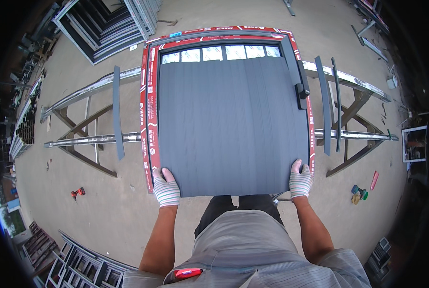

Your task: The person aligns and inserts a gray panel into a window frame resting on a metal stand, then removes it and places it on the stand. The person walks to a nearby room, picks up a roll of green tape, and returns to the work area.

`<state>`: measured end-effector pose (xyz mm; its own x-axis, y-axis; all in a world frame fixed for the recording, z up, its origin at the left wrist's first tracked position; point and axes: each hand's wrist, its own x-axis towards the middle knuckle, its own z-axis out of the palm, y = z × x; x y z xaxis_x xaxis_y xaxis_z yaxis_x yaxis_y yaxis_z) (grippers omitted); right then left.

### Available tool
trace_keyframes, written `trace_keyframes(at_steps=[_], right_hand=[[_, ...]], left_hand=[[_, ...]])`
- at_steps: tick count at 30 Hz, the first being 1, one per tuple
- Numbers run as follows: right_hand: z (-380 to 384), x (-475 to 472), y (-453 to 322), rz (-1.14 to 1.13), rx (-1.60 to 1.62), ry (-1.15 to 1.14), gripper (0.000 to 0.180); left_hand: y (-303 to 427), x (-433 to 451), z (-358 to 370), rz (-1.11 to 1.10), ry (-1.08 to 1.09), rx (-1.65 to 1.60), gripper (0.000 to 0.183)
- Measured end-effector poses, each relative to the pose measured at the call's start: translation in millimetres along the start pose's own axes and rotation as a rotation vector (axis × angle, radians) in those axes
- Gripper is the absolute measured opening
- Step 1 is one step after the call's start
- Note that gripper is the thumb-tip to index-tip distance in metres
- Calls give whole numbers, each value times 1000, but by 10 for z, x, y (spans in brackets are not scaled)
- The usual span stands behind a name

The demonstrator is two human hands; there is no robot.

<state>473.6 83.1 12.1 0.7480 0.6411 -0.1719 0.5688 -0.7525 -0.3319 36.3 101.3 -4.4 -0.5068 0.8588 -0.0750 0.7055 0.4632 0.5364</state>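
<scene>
A wide grey ribbed panel [225, 126] covers most of a door or window frame [150, 118] wrapped in red printed film. Past the panel's far edge, a strip of panes [212, 53] with printed film shows. My left hand [167, 187], in a striped knit glove, grips the panel's near left corner beside the red film. At the near right corner my right hand [300, 181], gloved alike, holds the panel with its thumb on top. The fingers underneath are hidden. A black handle [302, 91] sits on the frame's right side.
Metal-topped trestles [92, 138] support the frame, with grey strips [117, 113] lying across them on both sides. Stacked frames [102, 32] stand at the far left. A red cordless drill [78, 193] and a green-and-blue tool [360, 193] lie on the floor. Metal frames [84, 262] lie near left.
</scene>
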Motion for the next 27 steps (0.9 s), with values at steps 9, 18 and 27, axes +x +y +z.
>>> trace_keyframes(at_steps=[9,18,27], right_hand=[[147,138,47,-86,-40,83,52],[90,228,-124,-21,-100,19,61],[14,288,-318,13,-40,-47,63]], left_hand=[[-10,108,68,9,-1,-1,29],[236,222,12,-57,-26,-55,33],[284,343,72,-56,-34,-39,33]])
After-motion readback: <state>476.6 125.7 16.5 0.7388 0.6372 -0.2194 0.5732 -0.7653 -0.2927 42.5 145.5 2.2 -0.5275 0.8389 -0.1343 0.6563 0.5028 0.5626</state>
